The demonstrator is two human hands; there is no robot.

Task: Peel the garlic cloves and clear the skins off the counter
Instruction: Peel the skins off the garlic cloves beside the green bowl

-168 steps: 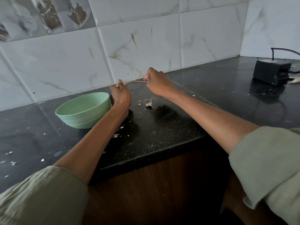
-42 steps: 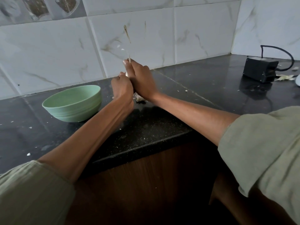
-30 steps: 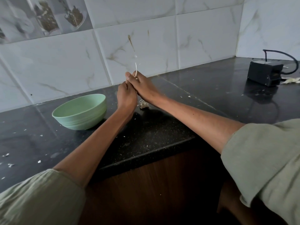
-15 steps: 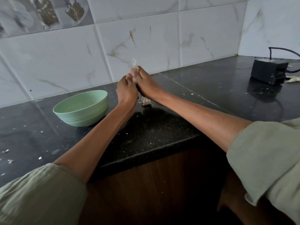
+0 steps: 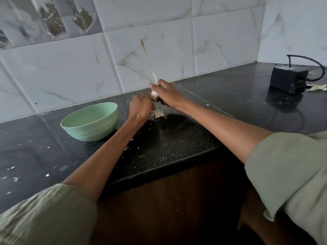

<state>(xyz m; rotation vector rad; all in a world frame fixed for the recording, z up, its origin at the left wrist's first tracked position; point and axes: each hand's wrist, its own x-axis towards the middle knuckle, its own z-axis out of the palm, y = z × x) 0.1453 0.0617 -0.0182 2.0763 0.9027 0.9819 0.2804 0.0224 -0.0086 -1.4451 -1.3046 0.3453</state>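
Above the black counter [image 5: 177,142], my right hand [image 5: 166,93] grips a pale garlic piece [image 5: 154,94] whose thin dry stalk [image 5: 155,78] sticks up past the fingers. My left hand [image 5: 140,107] is curled just left of it, fingertips at the garlic's lower end; what it pinches is hidden. A small heap of papery skins [image 5: 159,114] lies on the counter under the hands. A mint-green bowl [image 5: 90,121] stands to the left of my left hand; its inside is not visible.
Tiny skin flakes [image 5: 12,174] dot the counter at the left and by the front edge. A black box with a cable [image 5: 289,79] sits at the far right, pale peel scraps [image 5: 316,87] beside it. A tiled wall backs the counter.
Over the last half second my hands drew slightly apart, the left dropping lower and the right staying up with the garlic. The skin heap and the bowl have not moved.
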